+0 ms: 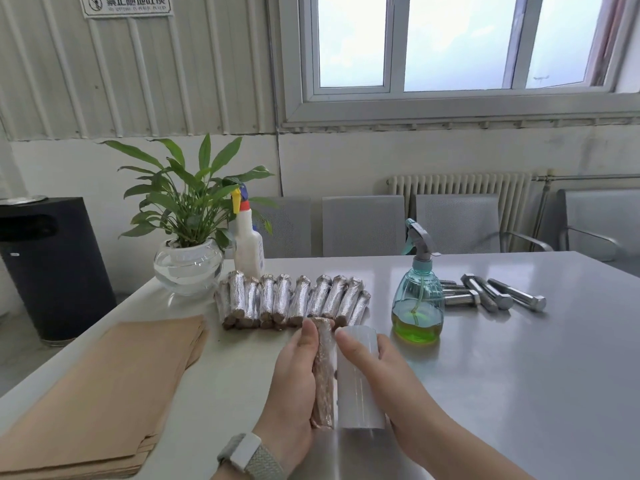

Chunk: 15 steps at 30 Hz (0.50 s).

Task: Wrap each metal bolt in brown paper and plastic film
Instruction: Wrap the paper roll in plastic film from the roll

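- Nearest, the left hand [294, 379], a watch [246, 453] on its wrist, has its grip curled round a paper-wrapped bolt [323, 372], held just above the desk [519, 375].
- Right hand [384, 372]: grip closed round a roll of plastic film [356, 379], touching the bolt's right side.
- Just beyond: a row of wrapped bolts [291, 299].
- Far right: bare metal bolts [491, 294], behind a green spray bottle [418, 299].
- Near left: a stack of brown paper [104, 386].

A grey table [519, 375] bears brown paper sheets [104, 386], wrapped bolts [291, 299], bare bolts [491, 294], two spray bottles, a plant.
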{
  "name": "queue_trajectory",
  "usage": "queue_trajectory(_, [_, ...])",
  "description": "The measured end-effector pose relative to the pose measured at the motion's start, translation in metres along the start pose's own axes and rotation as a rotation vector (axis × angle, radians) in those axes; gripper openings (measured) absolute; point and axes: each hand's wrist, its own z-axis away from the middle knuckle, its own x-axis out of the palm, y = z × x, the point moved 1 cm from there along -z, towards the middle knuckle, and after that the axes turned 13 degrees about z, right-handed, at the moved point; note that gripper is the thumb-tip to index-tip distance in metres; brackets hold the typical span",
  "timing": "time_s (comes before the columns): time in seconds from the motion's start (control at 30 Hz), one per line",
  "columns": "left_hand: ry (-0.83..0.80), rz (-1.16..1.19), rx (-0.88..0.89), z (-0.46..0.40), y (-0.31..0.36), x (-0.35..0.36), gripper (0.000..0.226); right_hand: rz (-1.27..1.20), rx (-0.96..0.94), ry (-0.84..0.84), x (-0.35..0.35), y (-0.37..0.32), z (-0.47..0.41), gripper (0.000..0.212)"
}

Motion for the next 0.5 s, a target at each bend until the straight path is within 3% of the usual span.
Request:
queue_trajectory(0.2, [0.110, -0.102, 0.156, 0.006, 0.002, 0.007, 0.043, 0.199, -0.122, 0.158, 0.010, -0.003, 0.002, 0.063])
queue_trajectory(0.33, [0.085, 0.091, 0.025, 0.012, -0.002, 0.006, 0.042, 0.325, -0.127, 0.291, 0.016, 0.003, 0.003, 0.037])
queue_trajectory(0.5, [0.060, 0.272, -0.164, 0.006, -0.003, 0.006, 0.056, 0.312, -0.094, 0.299, 0.009, 0.002, -0.002, 0.036])
